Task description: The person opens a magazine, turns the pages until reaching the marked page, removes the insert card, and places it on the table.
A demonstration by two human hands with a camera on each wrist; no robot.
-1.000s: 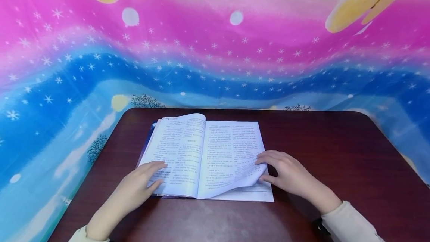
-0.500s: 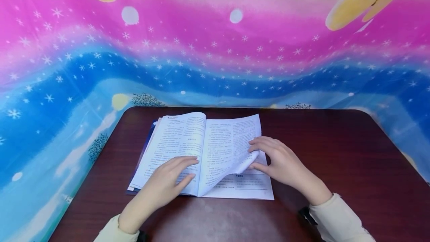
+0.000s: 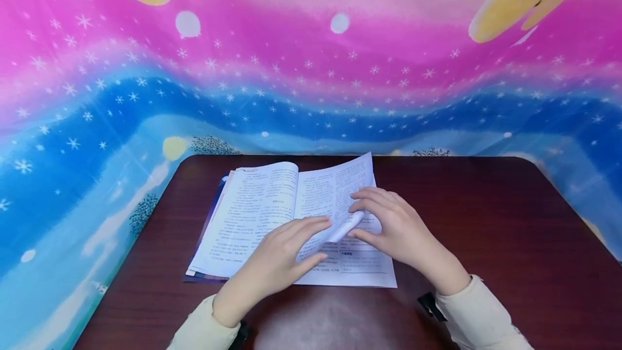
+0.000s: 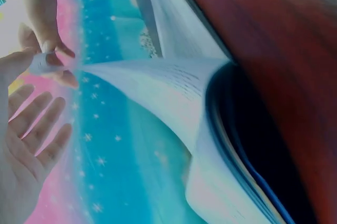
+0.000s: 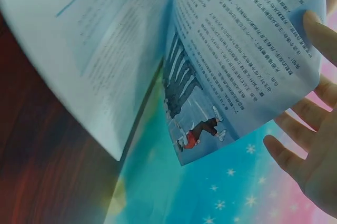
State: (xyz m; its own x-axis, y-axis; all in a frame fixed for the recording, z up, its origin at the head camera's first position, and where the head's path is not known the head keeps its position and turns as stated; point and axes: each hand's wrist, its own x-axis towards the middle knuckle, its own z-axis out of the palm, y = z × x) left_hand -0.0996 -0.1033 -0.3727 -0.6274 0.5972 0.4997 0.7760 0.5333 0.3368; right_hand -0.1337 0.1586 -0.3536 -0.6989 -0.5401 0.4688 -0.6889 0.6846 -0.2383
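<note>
An open magazine [image 3: 252, 204] with text-filled pages lies on the table. My right hand [image 3: 400, 226] pinches the lower outer corner of a right-hand page [image 3: 316, 185], which is lifted and curled. The thumb [image 5: 322, 37] presses one face of that page in the right wrist view, the fingers lying behind it. A drawn figure in red and dark clothes [image 5: 197, 132] shows on the page's underside. My left hand [image 3: 282, 255] is over the magazine's lower middle, fingers extended and thumb apart, right beside the curled page. In the left wrist view its fingers [image 4: 45, 121] are spread and hold nothing.
The dark reddish-brown table [image 3: 486, 220] extends on both sides of the magazine. Behind it hangs a pink and blue cloth [image 3: 311, 85] with snowflakes. Beneath the lifted page lies another printed page [image 3: 366, 271]. Dark bands sit at both pale sleeves [image 3: 478, 312].
My right hand has moved left and slightly away from me, lifting the page corner further. My left hand has slid right from the left page toward the raised page.
</note>
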